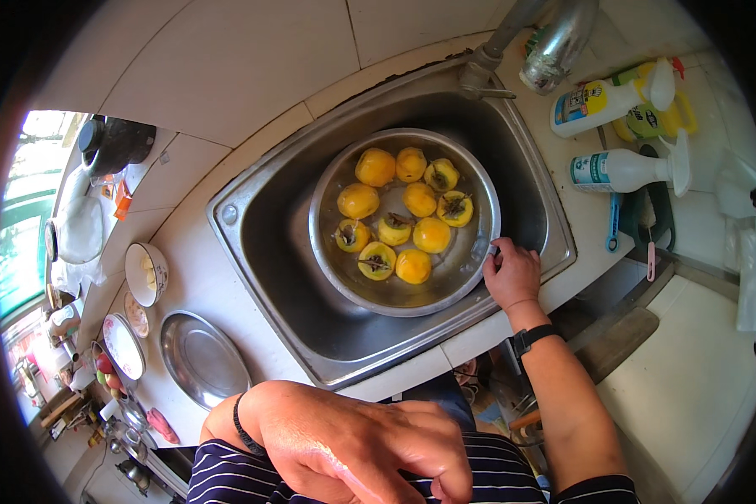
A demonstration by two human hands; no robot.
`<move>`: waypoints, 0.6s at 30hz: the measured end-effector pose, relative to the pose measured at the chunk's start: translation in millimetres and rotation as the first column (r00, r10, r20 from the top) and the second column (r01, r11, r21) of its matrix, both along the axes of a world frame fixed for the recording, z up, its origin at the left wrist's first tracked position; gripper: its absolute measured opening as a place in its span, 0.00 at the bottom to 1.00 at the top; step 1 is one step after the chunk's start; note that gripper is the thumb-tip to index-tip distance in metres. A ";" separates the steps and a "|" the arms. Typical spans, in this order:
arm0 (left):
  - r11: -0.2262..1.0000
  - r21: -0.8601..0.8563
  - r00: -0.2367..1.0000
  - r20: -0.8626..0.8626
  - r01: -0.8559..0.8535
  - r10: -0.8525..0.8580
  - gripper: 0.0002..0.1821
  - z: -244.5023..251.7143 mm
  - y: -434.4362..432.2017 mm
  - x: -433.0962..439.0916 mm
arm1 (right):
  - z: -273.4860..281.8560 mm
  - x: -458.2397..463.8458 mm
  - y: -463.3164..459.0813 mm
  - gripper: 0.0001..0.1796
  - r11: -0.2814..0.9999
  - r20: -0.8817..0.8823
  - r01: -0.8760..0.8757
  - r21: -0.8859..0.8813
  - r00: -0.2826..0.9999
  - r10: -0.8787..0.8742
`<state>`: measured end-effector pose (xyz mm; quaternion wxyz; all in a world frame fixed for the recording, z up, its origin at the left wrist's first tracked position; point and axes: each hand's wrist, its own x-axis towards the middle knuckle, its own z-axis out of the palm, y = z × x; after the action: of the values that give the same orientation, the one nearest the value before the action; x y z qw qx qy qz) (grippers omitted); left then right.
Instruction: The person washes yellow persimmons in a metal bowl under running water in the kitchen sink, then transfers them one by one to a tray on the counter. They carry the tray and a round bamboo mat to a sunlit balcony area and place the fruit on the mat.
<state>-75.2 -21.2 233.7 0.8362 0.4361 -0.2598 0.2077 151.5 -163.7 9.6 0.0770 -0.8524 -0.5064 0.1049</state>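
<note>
Peeled persimmons [419,200], some with their dark calyxes showing, sit in water in a round stainless-steel basin [318,261]. The basin rests inside a stainless-steel sink [283,277]. At the basin's right rim, my right hand [515,272] grips the edge between thumb and fingers. My left hand [359,441] is raised close to the camera in front of my striped top, its back towards me. Its fingers bend downward and their tips are hidden, so whether it holds anything does not show.
A metal faucet [557,50] overhangs the sink's far right corner. Spray bottles [624,171] lie to the right, near a blue-handled tool [613,223] and a pink-handled one [651,261]. On the left counter are a metal plate [205,359], a bowl [154,274] and a floral plate [124,346].
</note>
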 end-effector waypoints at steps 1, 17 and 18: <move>0.999 -0.020 0.999 0.018 -0.040 0.041 0.17 0.0 -2.8 1.3 | -0.3 0.2 -0.4 0.11 1.000 0.000 -0.001 0.000 1.000 0.001; 0.262 0.959 -0.345 -0.212 0.106 0.915 0.36 -291.8 55.4 13.7 | 10.0 -2.0 4.6 0.11 0.995 -0.069 0.023 -0.092 0.997 -0.030; 0.279 0.955 -0.328 -0.235 0.095 0.915 0.36 -303.2 52.2 13.5 | 9.2 -1.7 4.6 0.11 0.996 -0.064 0.018 -0.086 0.998 -0.024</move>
<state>-61.7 31.0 -69.5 0.2796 0.7677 0.5692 0.0917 149.9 -159.0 18.8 0.0581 -0.8563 -0.4897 0.1535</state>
